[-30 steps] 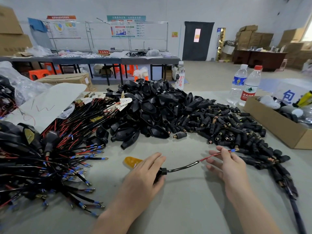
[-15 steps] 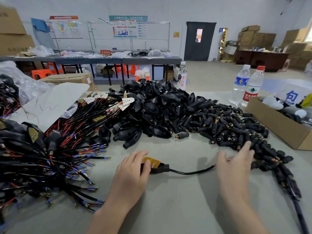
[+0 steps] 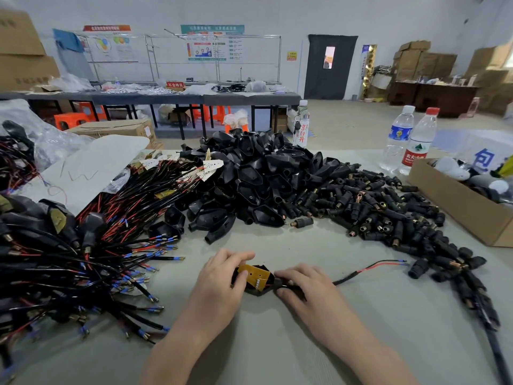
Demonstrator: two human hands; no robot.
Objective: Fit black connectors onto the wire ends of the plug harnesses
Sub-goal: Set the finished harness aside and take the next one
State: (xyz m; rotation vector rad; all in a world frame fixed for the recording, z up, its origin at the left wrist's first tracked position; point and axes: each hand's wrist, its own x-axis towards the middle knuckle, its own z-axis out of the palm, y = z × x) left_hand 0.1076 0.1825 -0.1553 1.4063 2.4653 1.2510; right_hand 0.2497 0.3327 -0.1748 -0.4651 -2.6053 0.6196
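One plug harness lies on the grey table in front of me. Its black plug head (image 3: pixel 256 279), with a yellow plate on top, sits between my hands. My left hand (image 3: pixel 219 284) grips the head from the left. My right hand (image 3: pixel 308 290) pinches the cable where it leaves the head. The cable (image 3: pixel 358 272) runs right and ends in red and black wires with blue-sleeved tips (image 3: pixel 401 262), which lie free on the table. A heap of small black connectors (image 3: pixel 388 215) with brass ends spreads just beyond those tips.
A tangle of other harnesses (image 3: pixel 83 259) fills the left side. A mound of black plug shells (image 3: pixel 255 176) stands in the middle back. A cardboard box (image 3: pixel 466 209) sits at the right, with two water bottles (image 3: pixel 408 140) behind it.
My right hand has left the wire end and come in to the cable at the plug head. My left hand has turned the head so the yellow plate faces up.
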